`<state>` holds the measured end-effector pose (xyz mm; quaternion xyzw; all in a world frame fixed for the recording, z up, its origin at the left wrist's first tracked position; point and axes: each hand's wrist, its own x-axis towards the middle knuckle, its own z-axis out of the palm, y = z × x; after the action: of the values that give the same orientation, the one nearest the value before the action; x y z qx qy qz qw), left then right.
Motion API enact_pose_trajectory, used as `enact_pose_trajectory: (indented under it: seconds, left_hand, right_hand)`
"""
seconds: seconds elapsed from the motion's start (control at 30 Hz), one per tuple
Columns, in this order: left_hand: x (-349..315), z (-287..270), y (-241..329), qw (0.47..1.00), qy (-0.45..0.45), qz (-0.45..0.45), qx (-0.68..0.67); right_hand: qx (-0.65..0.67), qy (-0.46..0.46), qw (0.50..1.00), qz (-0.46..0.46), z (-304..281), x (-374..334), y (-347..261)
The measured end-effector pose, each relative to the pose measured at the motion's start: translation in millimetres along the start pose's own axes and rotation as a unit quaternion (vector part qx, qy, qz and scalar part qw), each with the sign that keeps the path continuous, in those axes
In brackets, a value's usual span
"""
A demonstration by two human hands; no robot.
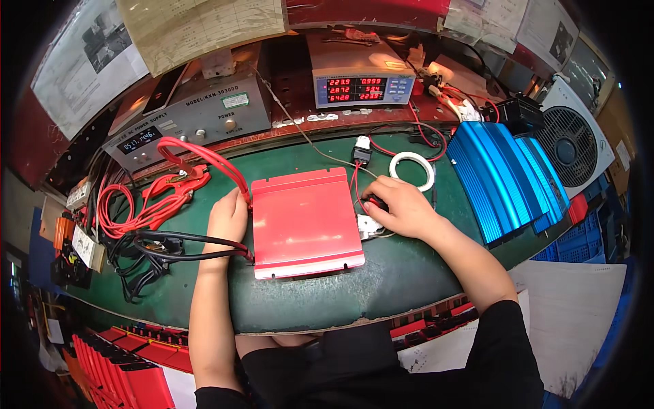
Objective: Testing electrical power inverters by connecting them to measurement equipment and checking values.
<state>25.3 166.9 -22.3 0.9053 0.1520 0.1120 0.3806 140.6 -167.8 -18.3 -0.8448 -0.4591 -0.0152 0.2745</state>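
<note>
A flat red metal box (306, 221) lies on the green work mat in front of me. Thick red cables (221, 160) and black cables (191, 237) run to its left end. My left hand (228, 219) rests against that end, between the cable pairs, its fingertips mostly hidden. At the box's right side, my right hand (403, 208) has thumb and forefinger closed around a small dark and red piece, largely covered by the fingers. Just below those fingers, a white socket (368, 226) sits beside the box. Thin red wires lead up to a small black-and-white connector (362, 151).
Behind stand a grey power supply (197, 112) and a meter with red digits (361, 78). Red clamps (180, 187) and coiled leads lie left. A white ring (412, 155), blue finned cases (497, 177) and a fan (572, 140) are right. More red parts (136, 354) sit below the table edge.
</note>
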Motion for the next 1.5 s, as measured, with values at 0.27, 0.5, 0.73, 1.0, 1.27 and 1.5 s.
enact_pose_trajectory:
  seconds: [0.27, 0.5, 0.73, 1.0, 1.27, 1.5]
  left_hand:
    - [1.5, 0.4, 1.2, 1.0, -0.003, 0.005, -0.008]
    - [10.2, 15.4, -20.9, 0.999, 0.026, 0.03, -0.008]
    - [23.1, 21.3, -56.9, 0.999, 0.048, 0.012, -0.015]
    - [10.6, 2.8, -17.5, 0.996, -0.031, 0.077, -0.018]
    - [16.9, -10.4, -41.0, 0.963, 0.06, 0.24, 0.107]
    - [7.3, -16.5, -31.5, 0.994, -0.02, 0.051, -0.094]
  right_hand:
    - [0.01, -0.002, 1.0, 0.002, 0.0, -0.7, 2.2]
    - [0.001, -0.003, 1.0, 0.0, 1.8, -1.3, 5.6]
    - [0.023, 0.003, 1.0, -0.013, 4.7, 2.1, 5.3]
    - [0.02, 0.002, 1.0, -0.003, 0.5, -0.5, 9.6]
    - [0.022, 0.017, 0.999, -0.022, 4.7, 3.0, 10.4]
    - [0.042, 0.015, 0.999, 0.0, 4.6, -2.2, 12.8]
